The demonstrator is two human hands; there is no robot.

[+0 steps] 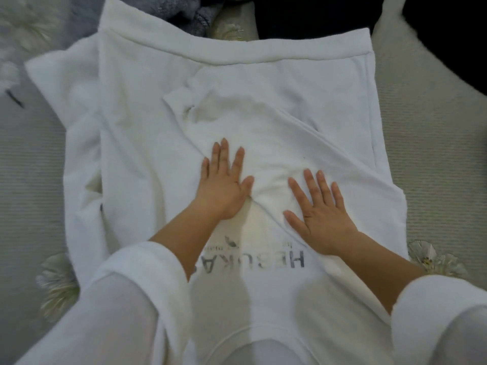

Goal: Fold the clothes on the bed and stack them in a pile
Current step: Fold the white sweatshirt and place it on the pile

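A white sweatshirt [147, 133] with dark printed letters lies spread flat on the bed, its neckline nearest me and its hem band at the far end. One sleeve [253, 122] is folded across its middle. My left hand [224, 184] lies flat with straight fingers on the folded sleeve. Beside it, my right hand [320, 214] presses flat on the same fold. Neither hand grips the cloth. The other sleeve [60, 83] sticks out to the left.
The bed [31, 167] has a pale grey ribbed cover with flower patterns. A bluish-grey garment [181, 9] and a black garment [316, 14] lie at the far end, past the sweatshirt's hem. White sleeves cover my forearms.
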